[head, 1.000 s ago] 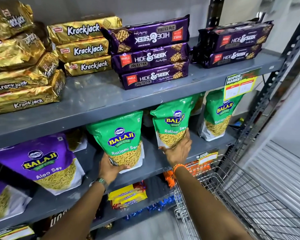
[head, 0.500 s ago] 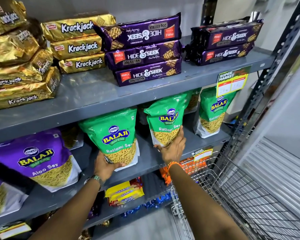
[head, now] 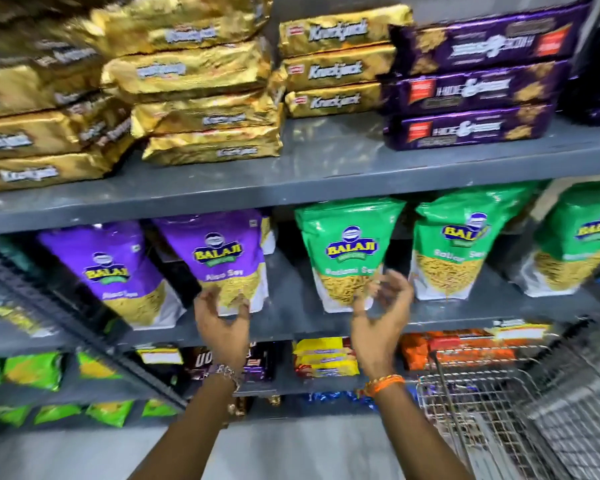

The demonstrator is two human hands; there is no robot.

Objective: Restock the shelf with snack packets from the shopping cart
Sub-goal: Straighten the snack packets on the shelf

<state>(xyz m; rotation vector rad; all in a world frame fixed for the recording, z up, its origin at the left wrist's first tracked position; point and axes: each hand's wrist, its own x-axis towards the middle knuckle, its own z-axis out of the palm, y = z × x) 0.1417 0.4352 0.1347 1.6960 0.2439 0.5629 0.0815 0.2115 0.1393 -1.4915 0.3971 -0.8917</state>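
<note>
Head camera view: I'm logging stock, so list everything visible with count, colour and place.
Krackjack packets: many, gold, top shelf left and middle.
Hide & Seek packets: three stacked, purple, top shelf right.
Aloo Sev pouches: two, purple, middle shelf left.
Ratlami Sev pouches: three, green, middle shelf right.
Small packets: mixed colours, lower shelves, blurred.
Shopping cart: one, wire, bottom right.
Left hand: open, empty.
Right hand: open, empty.
</note>
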